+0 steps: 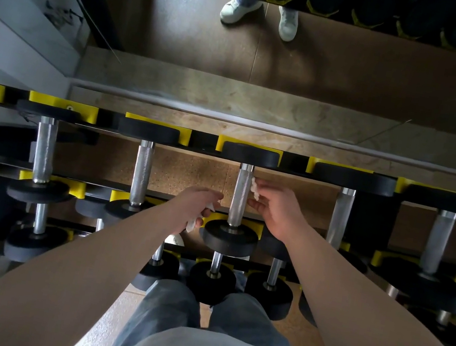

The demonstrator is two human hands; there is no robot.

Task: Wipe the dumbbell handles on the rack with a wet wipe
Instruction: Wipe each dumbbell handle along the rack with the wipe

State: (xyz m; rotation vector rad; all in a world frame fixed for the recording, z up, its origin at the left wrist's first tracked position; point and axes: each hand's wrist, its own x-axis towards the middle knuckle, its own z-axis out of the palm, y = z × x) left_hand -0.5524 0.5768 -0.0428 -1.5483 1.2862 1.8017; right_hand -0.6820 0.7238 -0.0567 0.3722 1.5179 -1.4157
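Several black dumbbells with knurled steel handles lie across the top tier of the rack (292, 161) on yellow saddles. My right hand (278, 209) pinches a crumpled white wet wipe (255, 189) against the right side of the middle dumbbell's handle (240, 193). Just left of that handle, my left hand (194, 208) grips a small white thing (191, 223), a wipe or its wrapper; I cannot tell which. Both forearms reach in from below.
More dumbbells fill the lower tier (212, 281) near my legs. A mirror behind the rack reflects white shoes (240, 10) and the dumbbell row. A grey wall (18, 23) stands to the left. Cork flooring (189, 176) shows under the rack.
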